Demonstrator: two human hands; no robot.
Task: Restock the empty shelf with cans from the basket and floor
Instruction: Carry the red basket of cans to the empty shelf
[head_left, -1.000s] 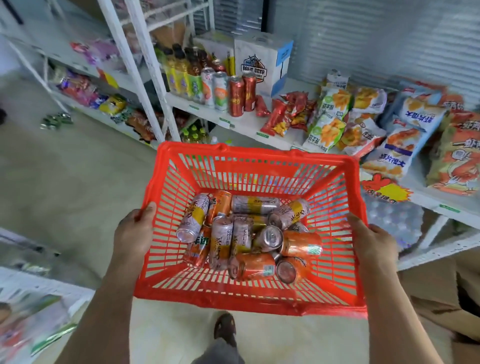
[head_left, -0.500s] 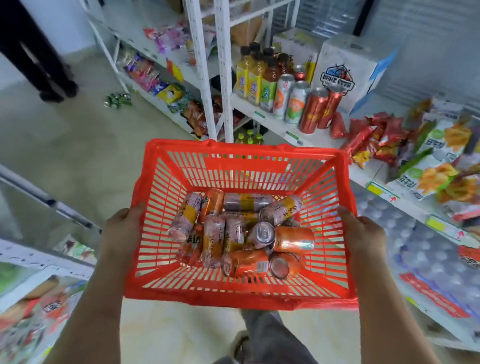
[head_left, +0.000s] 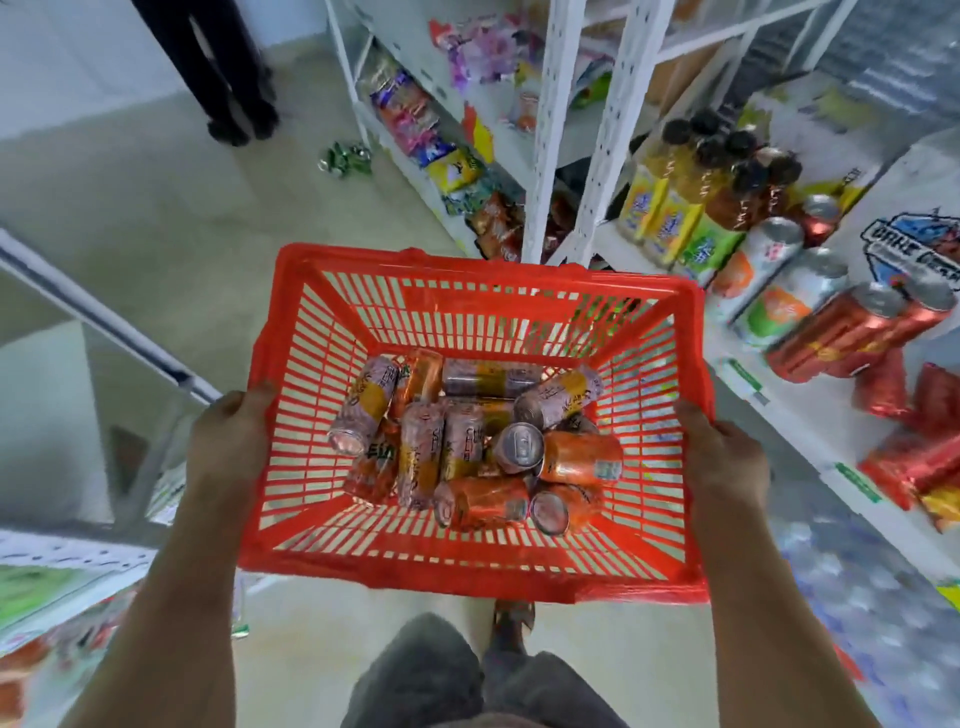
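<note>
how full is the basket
Partly full: a loose pile of cans lies on their sides across the basket floor, well below the rim, with bare slats around them.

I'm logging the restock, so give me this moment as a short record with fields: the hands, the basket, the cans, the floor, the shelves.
left hand: grips the basket's left rim
right hand: grips the basket's right rim
basket: red plastic, held over the floor
cans in basket: orange and silver, lying jumbled
cans on floor: small green cluster by the far shelf
right shelf: holds bottles, standing cans and snack bags
</note>
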